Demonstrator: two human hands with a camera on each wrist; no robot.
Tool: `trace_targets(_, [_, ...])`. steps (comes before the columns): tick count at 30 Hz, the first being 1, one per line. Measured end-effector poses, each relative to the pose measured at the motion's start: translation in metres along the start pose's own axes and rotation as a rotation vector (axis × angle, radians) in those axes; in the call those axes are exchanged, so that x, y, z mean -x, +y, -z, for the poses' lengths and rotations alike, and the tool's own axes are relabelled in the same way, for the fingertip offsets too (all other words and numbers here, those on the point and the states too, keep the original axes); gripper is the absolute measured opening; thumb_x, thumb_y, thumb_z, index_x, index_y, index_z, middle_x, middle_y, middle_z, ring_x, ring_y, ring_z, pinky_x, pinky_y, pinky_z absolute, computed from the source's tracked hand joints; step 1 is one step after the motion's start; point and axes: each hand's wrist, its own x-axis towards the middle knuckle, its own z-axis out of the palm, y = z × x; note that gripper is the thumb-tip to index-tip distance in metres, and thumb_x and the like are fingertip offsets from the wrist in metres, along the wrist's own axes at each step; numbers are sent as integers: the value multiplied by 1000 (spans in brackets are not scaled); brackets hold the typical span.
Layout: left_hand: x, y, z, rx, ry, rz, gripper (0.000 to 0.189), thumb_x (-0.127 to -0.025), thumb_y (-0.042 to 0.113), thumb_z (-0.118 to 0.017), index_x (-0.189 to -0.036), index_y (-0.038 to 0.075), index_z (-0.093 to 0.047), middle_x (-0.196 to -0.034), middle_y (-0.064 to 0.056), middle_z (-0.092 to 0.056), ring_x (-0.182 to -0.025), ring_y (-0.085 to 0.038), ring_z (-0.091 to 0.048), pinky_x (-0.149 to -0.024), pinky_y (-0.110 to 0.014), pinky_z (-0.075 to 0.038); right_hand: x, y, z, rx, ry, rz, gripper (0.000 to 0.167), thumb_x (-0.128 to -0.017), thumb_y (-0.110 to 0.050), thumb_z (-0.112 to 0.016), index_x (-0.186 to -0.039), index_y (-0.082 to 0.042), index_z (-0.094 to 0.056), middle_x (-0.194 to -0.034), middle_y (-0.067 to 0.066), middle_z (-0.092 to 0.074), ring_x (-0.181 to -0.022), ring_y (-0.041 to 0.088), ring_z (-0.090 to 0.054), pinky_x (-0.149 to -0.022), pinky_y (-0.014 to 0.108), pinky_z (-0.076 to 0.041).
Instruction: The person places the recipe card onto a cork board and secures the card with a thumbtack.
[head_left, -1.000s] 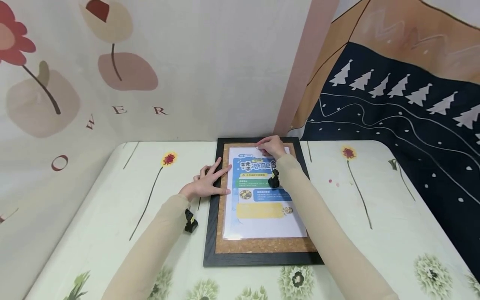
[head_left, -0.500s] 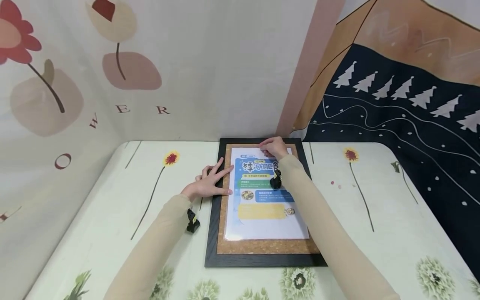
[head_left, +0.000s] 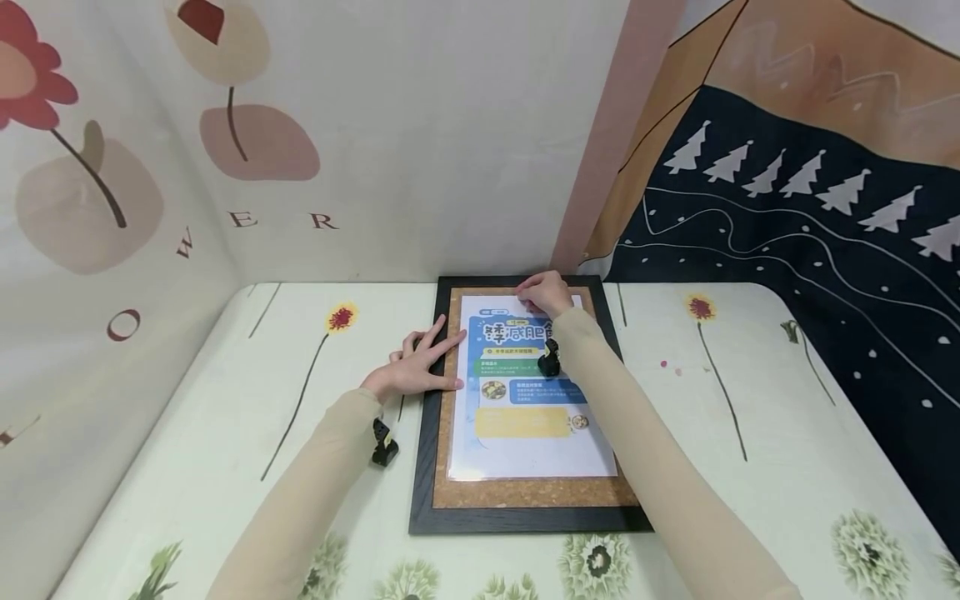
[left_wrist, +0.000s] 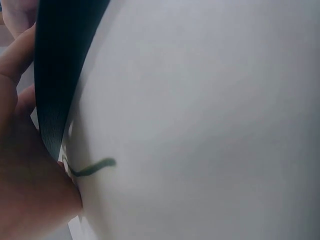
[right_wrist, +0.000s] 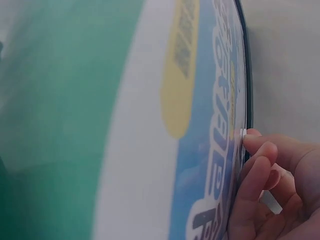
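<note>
No visible movement: left hand point(head_left: 412, 367) splayed on corkboard point(head_left: 525, 493), right hand point(head_left: 547, 294) pinching white piece point(right_wrist: 243, 133); poster point(head_left: 525, 458) likely slippery, flexible: hold edges.

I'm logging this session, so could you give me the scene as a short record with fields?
Table cover: flower-patterned
Cork board: lying flat, inside a black frame
Poster: face up on the cork board
Left grip: spread across the frame's left side
Right grip: pinching a white thing, too small to identify, at the poster's top edge
</note>
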Motion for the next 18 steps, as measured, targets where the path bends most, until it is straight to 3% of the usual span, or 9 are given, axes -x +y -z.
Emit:
trace_targets(7, [0,-1,-2,3,12,-2,88,-86,51,-67,-156,28,-18,-160,-1,17,-139,-39,7,-91,-55,-16,-3,6,5,-52,-67,-2,16,-93,-15,-66,-104,-6,-72,-86,7,-62,-74,17,-56,-67,27,-43])
trace_targets(14, [-1,-1,-1,4,18,-2,89,-86,51,-67,-156,28,-18,-160,-1,18,-139,-39,7,-92,-56,-15,12,8,18,-100,-154,63,24,-92,-20,-65,-114,-11,-70,-109,5,-62,-96,22,-53,-84,33,-39])
trace_targets(18, [0,-1,-1,-2,20,1,88,-86,51,-67,-156,28,-18,-160,-1,17,-139,-40,7,-92,-56,-16,17,9,24,-83,-202,81,27,-93,-24,-64,-117,-14,-69,-110,6,-62,-97,24,-53,-87,35,-38])
